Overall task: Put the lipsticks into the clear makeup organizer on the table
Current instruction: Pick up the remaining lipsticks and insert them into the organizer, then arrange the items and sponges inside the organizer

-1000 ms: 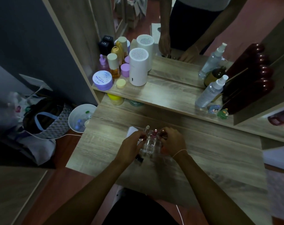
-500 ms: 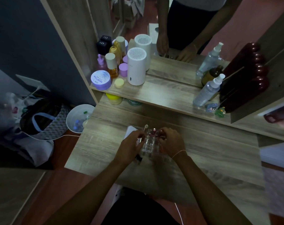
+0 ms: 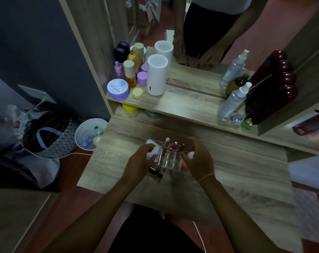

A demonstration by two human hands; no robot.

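A clear makeup organizer (image 3: 166,159) stands on the wooden table (image 3: 246,172) in front of me. Three lipsticks stand upright in it: a silver-capped one (image 3: 167,141), a pink one (image 3: 175,145) and a dark red one (image 3: 182,148). My left hand (image 3: 139,164) rests against the organizer's left side, partly over a white packet (image 3: 153,149). A dark lipstick (image 3: 156,173) lies on the table under that hand. My right hand (image 3: 199,159) curls at the organizer's right side around a pale pink lipstick (image 3: 190,154).
A raised shelf behind holds a lilac jar (image 3: 118,89), amber bottles, a white cylinder (image 3: 157,74), spray bottles (image 3: 233,100) and a dark red object (image 3: 275,86) before a mirror. A white bin (image 3: 90,133) and a bag (image 3: 45,136) sit on the floor at left.
Both hands stay at the organizer's sides. My left hand has slid slightly down, showing more of the white packet, and the pink lipstick now shows in my right fingers.
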